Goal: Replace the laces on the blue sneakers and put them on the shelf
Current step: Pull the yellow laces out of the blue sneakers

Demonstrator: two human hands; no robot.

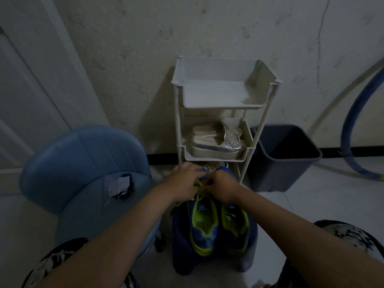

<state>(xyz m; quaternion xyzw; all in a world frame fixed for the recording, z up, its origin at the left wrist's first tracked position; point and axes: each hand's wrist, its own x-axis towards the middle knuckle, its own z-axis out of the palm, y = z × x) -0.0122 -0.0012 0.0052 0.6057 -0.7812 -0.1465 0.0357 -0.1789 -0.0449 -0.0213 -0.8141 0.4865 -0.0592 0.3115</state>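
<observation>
Blue sneakers: the pair (218, 227) sat side by side at 6 o'clock in the view, toes pointing to 12 o'clock, with lime-green trim round the openings.
Support: the sneakers rested on a dark blue stool (180, 246) on the floor, just in front of the shelf.
Lace: a lime-green lace (197, 197) ran over the left-hand shoe's tongue and up between the two hands.
Left hand: the left hand (187, 179) came in from 7 o'clock and lay over the toe end of the shoes, fingers bent down and closed on the lace; it was blurred, so the exact grip was unclear.
Right hand: the right hand (223, 187) came in from 5 o'clock, fingers curled tight and pinching the same lace, touching the left hand's fingertips.
Shelf: a white tiered shelf (222, 106) stood against the wall at 12 o'clock from the sneakers.
Middle tier: silver platform sandals (216, 142) lay on it.
Bottom tier: mostly hidden behind the hands; something sparkly showed there.
Chair: a blue padded chair (83, 154) stood at 9 o'clock, with a small dark item on its seat.
Bin: a dark bin (291, 163) stood at 3 o'clock of the shelf, just beside it.
Hose: a blue hose (351, 125) curved at 3 o'clock by the wall.
</observation>
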